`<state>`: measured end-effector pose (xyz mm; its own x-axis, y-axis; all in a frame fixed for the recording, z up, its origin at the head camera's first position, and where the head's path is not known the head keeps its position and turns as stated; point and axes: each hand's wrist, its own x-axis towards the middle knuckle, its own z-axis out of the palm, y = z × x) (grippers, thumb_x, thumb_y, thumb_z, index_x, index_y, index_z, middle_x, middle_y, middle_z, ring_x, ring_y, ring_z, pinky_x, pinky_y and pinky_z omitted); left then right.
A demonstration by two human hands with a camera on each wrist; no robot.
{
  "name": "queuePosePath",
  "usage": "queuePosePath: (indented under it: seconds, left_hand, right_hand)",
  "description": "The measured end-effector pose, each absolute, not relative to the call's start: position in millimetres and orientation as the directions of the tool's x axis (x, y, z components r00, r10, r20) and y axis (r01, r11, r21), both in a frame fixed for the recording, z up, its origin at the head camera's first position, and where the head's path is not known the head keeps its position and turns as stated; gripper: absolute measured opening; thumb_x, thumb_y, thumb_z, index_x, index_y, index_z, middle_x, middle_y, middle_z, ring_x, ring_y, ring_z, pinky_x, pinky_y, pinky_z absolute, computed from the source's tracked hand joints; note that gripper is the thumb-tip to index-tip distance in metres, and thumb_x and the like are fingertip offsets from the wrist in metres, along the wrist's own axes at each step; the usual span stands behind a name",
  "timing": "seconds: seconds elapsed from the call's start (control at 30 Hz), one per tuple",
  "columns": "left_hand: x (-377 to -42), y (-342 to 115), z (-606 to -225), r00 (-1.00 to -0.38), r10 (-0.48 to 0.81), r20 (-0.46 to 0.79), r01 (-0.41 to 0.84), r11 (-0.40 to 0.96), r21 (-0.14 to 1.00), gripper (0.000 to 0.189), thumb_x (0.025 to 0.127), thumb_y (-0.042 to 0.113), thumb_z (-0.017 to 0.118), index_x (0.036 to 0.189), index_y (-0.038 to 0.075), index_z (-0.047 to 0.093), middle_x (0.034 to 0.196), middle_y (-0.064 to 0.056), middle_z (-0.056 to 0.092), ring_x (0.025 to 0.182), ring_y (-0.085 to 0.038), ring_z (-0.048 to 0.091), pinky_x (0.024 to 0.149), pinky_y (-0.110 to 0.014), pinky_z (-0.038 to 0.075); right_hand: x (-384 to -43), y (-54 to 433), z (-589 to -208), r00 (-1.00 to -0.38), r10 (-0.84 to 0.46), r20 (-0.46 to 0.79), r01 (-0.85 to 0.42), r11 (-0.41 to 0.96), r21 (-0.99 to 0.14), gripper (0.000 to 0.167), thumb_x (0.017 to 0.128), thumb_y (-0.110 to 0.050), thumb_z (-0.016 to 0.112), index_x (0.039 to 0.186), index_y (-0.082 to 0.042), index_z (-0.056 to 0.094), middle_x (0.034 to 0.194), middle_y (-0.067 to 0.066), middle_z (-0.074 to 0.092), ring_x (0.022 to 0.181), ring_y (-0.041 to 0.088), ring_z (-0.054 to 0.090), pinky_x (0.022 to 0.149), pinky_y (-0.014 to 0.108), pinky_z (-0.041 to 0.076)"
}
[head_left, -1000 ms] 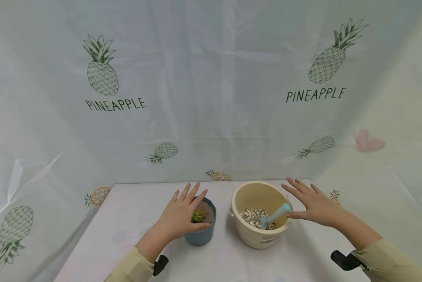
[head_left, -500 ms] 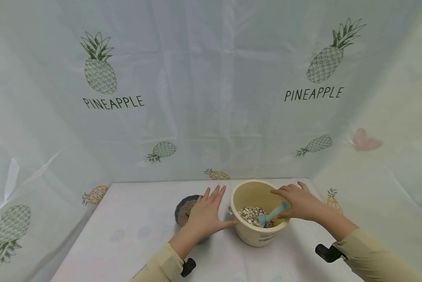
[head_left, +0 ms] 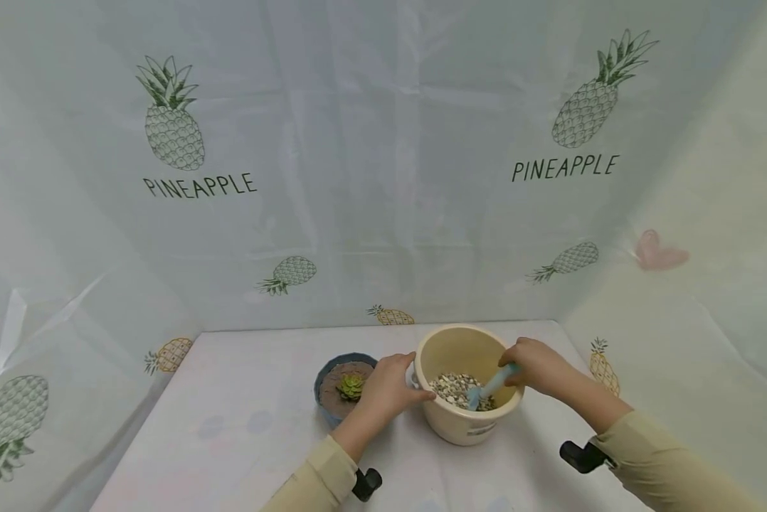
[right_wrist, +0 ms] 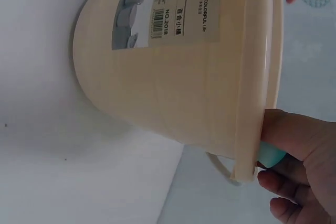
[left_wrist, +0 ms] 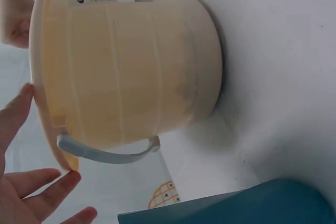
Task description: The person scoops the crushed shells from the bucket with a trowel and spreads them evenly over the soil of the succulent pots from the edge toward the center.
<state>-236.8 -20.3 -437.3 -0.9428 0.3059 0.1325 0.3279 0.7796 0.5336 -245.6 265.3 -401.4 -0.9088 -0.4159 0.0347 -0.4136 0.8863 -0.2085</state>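
A cream bucket (head_left: pixel 454 428) with a printed label (right_wrist: pixel 157 11) stands on the table, holding a shallow layer of mixed pebbles (head_left: pixel 450 387). A light blue small shovel (head_left: pixel 495 382) leans in it, its lower end among the pebbles. My right hand (head_left: pixel 537 364) grips the shovel's handle at the bucket's right rim; the teal handle end (right_wrist: pixel 271 154) shows between thumb and fingers in the right wrist view. My left hand (head_left: pixel 386 387) is at the left rim, thumb and fingers spread and fingertips touching the rim in the left wrist view.
Left of the bucket, partly behind my left hand, stands a blue pot (head_left: pixel 326 410) of brown soil with a green succulent (head_left: pixel 350 386). The bucket's grey carrying handle (left_wrist: pixel 107 156) hangs at its side. A pineapple-print sheet (head_left: pixel 358 178) rises behind the white table (head_left: pixel 255 384).
My left hand has moved right from over the potted plant to the bucket's left rim. My right hand has moved left and closed round the shovel's handle. Bucket and pot stay put.
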Motion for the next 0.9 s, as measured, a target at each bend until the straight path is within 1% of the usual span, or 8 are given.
queuePosePath:
  seconds: [0.2, 0.37, 0.6, 0.8, 0.9]
  left_hand:
    - [-242, -20, -439, -0.947, 0.307, 0.096, 0.310, 0.791, 0.527, 0.078, 0.070, 0.047, 0.085, 0.134, 0.011, 0.060, 0.131, -0.007, 0.060, 0.123, -0.031, 0.052, 0.100, -0.049, 0.042]
    - [-243, -18, -436, -0.950, 0.304, 0.077, 0.298, 0.798, 0.525, 0.078, 0.071, 0.045, 0.086, 0.134, 0.009, 0.060, 0.129, -0.009, 0.060, 0.121, -0.032, 0.052, 0.098, -0.049, 0.044]
    - [-242, -17, -434, -0.953, 0.295, 0.070, 0.285, 0.795, 0.536, 0.077, 0.072, 0.042, 0.086, 0.135, 0.008, 0.058, 0.130, -0.010, 0.059, 0.122, -0.034, 0.051, 0.098, -0.051, 0.044]
    - [-242, -16, -435, -0.954, 0.292, 0.072, 0.283, 0.794, 0.538, 0.077, 0.070, 0.043, 0.086, 0.134, 0.009, 0.060, 0.128, -0.009, 0.060, 0.120, -0.032, 0.053, 0.096, -0.050, 0.045]
    - [-242, -15, -435, -0.954, 0.291, 0.069, 0.281, 0.796, 0.535, 0.077, 0.070, 0.044, 0.086, 0.134, 0.009, 0.060, 0.129, -0.009, 0.060, 0.120, -0.032, 0.053, 0.096, -0.050, 0.045]
  right_hand:
    - [-250, 264, -410, -0.915, -0.398, 0.071, -0.393, 0.833, -0.389, 0.024, 0.074, -0.007, 0.084, 0.094, -0.001, 0.073, 0.086, -0.001, 0.067, 0.078, 0.015, 0.059, 0.067, 0.034, 0.051]
    - [-250, 264, -411, -0.904, -0.409, 0.126, -0.418, 0.779, -0.467, 0.022, 0.076, -0.002, 0.081, 0.096, -0.002, 0.071, 0.088, -0.001, 0.064, 0.080, 0.014, 0.058, 0.067, 0.032, 0.051]
    - [-247, 268, -401, -0.900, -0.386, 0.204, -0.436, 0.762, -0.479, 0.022, 0.076, 0.005, 0.079, 0.091, -0.007, 0.070, 0.087, -0.002, 0.062, 0.081, 0.017, 0.059, 0.069, 0.036, 0.053]
    - [-243, 274, -390, -0.909, -0.327, 0.258, -0.413, 0.788, -0.457, 0.022, 0.074, 0.006, 0.080, 0.089, -0.007, 0.070, 0.086, 0.001, 0.062, 0.078, 0.019, 0.059, 0.066, 0.036, 0.053]
    - [-241, 274, -389, -0.906, -0.312, 0.285, -0.413, 0.799, -0.437, 0.022, 0.075, 0.006, 0.079, 0.091, -0.005, 0.071, 0.087, 0.003, 0.060, 0.078, 0.020, 0.059, 0.066, 0.036, 0.053]
